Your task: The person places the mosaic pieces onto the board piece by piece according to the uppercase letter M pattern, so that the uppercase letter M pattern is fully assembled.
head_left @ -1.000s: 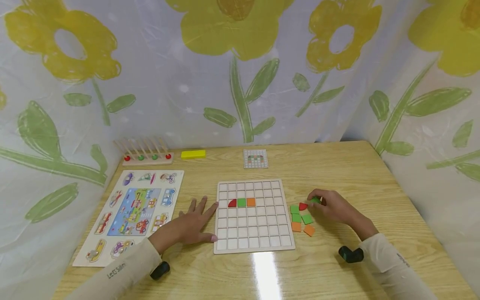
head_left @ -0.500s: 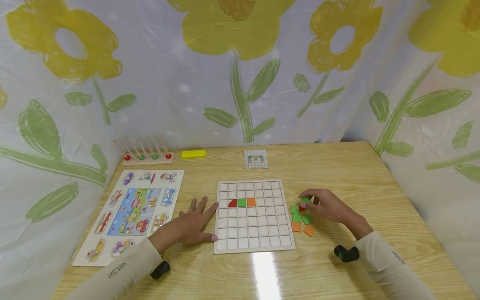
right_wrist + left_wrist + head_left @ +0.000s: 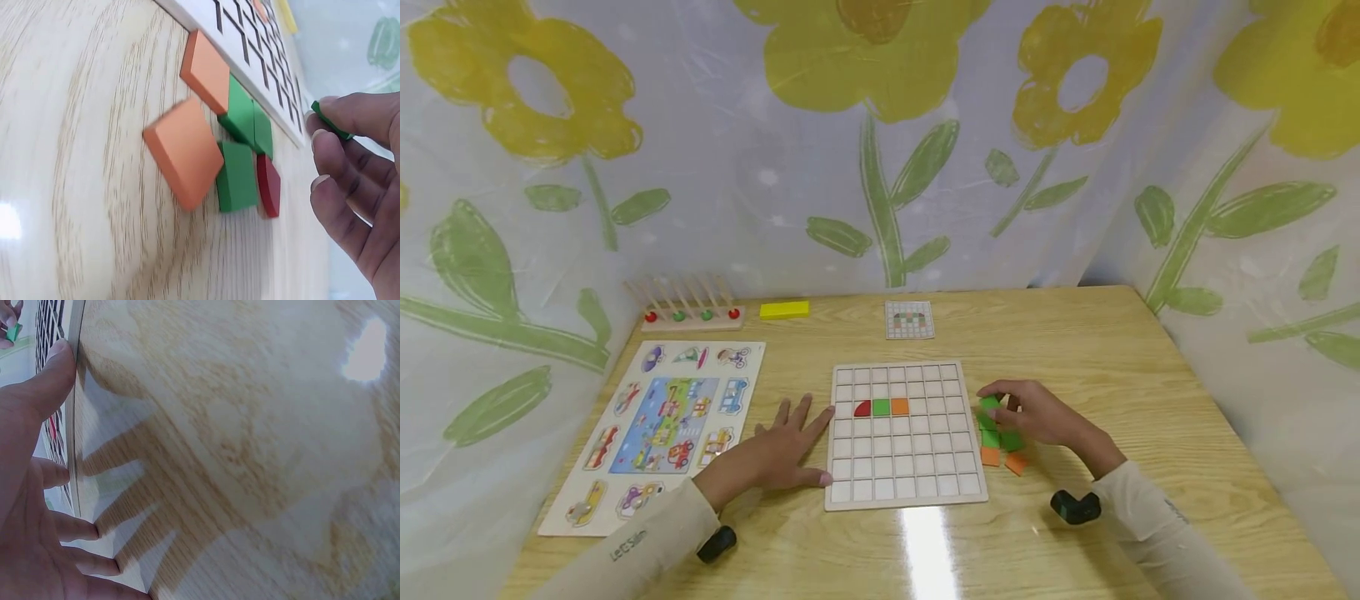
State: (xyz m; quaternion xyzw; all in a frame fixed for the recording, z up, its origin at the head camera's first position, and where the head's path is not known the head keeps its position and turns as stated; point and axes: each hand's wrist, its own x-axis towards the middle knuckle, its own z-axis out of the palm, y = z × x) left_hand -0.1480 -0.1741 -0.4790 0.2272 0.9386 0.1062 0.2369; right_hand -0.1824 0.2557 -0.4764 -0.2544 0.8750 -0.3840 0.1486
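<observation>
My left hand (image 3: 782, 454) lies with spread fingers along the left side of a square wooden grid board (image 3: 906, 493), thumb and fingertips at its edge. On the board, a red quarter-round tile (image 3: 863, 409), a green square tile (image 3: 881, 407) and an orange square tile (image 3: 899, 407) sit side by side in one row. Right of the board, my right hand (image 3: 1037, 414) pinches a green tile (image 3: 331, 120) between thumb and fingers, raised over the loose pile. In the right wrist view, that pile has orange tiles (image 3: 187, 153), green tiles (image 3: 237, 178) and a red tile (image 3: 269, 186).
A small pattern card (image 3: 909, 320) lies behind the board. At the left is a vehicle picture puzzle (image 3: 553, 523); behind it stand a peg rack (image 3: 694, 323) with red and green beads and a yellow block (image 3: 785, 310). A flower-printed curtain (image 3: 737, 167) hangs behind the table.
My right hand has shifted left toward the board, carrying the green tile over the loose tiles. The left hand stays at the board's edge.
</observation>
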